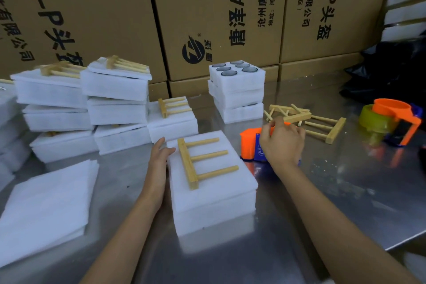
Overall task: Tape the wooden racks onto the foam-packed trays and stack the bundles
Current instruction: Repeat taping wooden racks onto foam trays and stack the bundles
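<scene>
A white foam-packed tray (pixel 214 200) lies in front of me on the metal table. A wooden rack (pixel 202 161) with three pegs lies flat on top of it. My left hand (pixel 159 159) rests flat against the tray's left side, fingers extended. My right hand (pixel 282 140) is wrapped over an orange and blue tape dispenser (pixel 250 144) just right of the tray. Finished bundles (pixel 115 90) with racks on top are stacked at the back left. Loose wooden racks (pixel 322 125) lie at the right.
A stack of uncovered foam trays (pixel 237 90) holding glasses stands at the back centre. A second tape dispenser (pixel 391 122) with a yellowish roll sits far right. Foam sheets (pixel 46 205) lie at the near left. Cardboard boxes (pixel 207 11) wall the back. The table edge (pixel 405 241) runs at right.
</scene>
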The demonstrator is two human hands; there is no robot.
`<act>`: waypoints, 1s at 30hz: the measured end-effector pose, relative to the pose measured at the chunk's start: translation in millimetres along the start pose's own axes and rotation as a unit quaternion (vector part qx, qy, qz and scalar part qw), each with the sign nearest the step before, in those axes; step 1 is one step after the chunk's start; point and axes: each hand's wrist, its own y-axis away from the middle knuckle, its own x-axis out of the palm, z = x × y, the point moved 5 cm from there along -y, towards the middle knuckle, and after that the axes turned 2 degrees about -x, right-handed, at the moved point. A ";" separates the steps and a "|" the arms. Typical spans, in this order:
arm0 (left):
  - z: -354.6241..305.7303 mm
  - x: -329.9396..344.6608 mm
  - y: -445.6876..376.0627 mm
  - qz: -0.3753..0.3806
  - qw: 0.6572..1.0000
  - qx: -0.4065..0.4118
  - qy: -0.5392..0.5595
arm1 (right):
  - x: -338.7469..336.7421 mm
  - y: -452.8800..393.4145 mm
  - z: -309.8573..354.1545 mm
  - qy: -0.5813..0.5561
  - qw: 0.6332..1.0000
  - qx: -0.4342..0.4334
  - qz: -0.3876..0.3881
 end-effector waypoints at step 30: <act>-44.2 -5.4 2.1 -0.128 0.969 0.147 -0.149 | 14.7 -24.7 -32.5 -0.219 0.969 0.068 -0.091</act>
